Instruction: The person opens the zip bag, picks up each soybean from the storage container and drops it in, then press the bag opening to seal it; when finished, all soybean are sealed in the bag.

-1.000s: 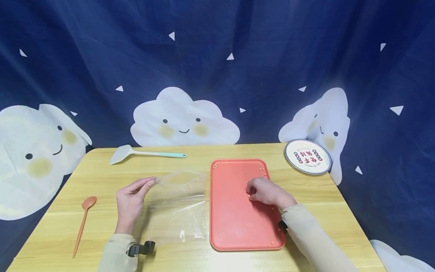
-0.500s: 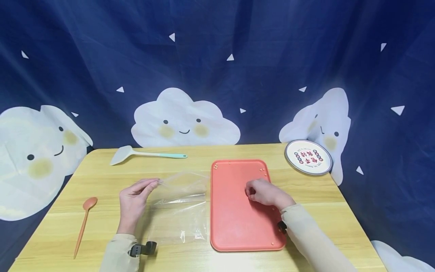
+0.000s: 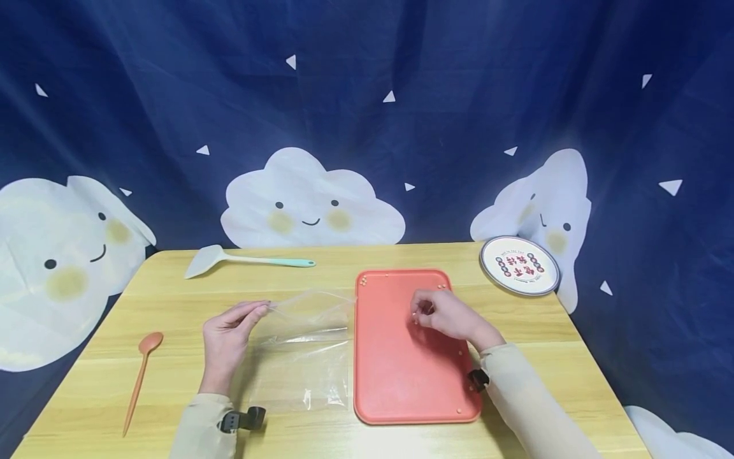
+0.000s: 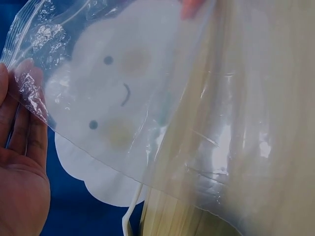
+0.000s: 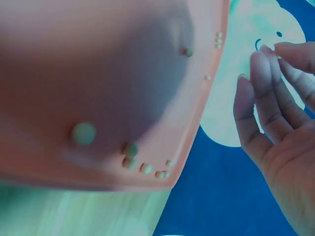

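A clear zip bag (image 3: 298,376) lies left of the tray, its mouth raised. My left hand (image 3: 225,344) pinches a corner of that mouth between thumb and fingers; in the left wrist view the film of the bag (image 4: 147,98) spreads out from the fingers. My right hand (image 3: 450,315) is over the red tray (image 3: 401,389), thumb and fingertips together on a small soybean (image 3: 414,314). Other soybeans (image 5: 83,133) lie scattered along the tray's edges and corners. In the right wrist view the fingers of the right hand (image 5: 280,108) mostly cover the pinched one.
A spatula (image 3: 258,259) with a pale green handle lies at the back left of the wooden table (image 3: 189,299). An orange spoon (image 3: 143,363) is at the far left. A round plate (image 3: 518,290) with printed lettering stands at the back right. A dark blue curtain (image 3: 459,95) hangs behind.
My right hand has closed on a soybean that lay at its fingertips and has risen slightly off the tray. The left hand, with the bag, has shifted a little to the right.
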A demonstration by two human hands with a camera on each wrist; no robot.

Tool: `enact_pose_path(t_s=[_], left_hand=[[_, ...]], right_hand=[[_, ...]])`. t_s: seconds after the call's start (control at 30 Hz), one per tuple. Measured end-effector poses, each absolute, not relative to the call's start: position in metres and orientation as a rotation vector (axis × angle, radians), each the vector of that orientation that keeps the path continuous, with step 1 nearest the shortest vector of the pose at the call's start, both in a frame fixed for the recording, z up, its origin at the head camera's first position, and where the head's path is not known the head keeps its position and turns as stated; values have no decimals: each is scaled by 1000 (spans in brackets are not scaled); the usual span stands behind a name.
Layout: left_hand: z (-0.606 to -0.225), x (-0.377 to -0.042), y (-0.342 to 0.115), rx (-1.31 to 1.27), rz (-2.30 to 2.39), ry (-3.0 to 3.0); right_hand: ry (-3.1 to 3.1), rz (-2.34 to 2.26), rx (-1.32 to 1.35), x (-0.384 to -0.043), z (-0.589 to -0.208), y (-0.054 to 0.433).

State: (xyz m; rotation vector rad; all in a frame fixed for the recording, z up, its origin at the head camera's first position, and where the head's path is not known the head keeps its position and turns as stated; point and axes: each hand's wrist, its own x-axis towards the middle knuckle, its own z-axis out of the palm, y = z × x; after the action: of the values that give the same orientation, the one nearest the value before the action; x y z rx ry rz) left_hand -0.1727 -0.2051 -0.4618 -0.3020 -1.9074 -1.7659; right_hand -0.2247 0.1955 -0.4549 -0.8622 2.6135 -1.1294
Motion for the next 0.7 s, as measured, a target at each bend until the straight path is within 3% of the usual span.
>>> enact_pose_path(t_s=[0.7], left_hand=[[-464, -173, -203, -285, -1806, -1881]], right_hand=[[2653, -1251, -948, -231, -402, 113]])
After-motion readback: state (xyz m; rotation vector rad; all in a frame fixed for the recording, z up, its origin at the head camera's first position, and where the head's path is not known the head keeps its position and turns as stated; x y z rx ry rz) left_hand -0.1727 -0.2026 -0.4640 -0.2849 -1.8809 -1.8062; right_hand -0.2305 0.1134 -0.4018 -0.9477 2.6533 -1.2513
